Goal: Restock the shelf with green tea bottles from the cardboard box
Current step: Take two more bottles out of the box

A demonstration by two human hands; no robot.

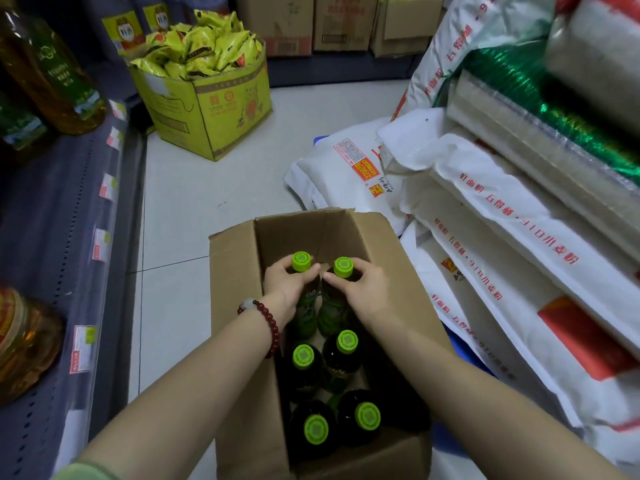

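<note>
An open cardboard box (235, 327) stands on the floor right below me. Several green tea bottles with lime-green caps stand inside it. My left hand (285, 284), with a red bead bracelet on the wrist, is closed around the neck of one bottle (301, 262) at the far end of the box. Beside it, my right hand (363, 289) grips the neck of a second bottle (343, 267). Nearer to me, other bottles (347, 342) stand untouched. The grey shelf (69, 216) runs along the left.
Oil bottles (52, 74) stand on the left shelf, and an amber jar (24, 344) sits lower down. A yellow carton of snack packets (207, 98) stands on the floor ahead. White flour sacks (502, 237) pile up on the right, touching the box. Brown cartons (339, 22) line the back.
</note>
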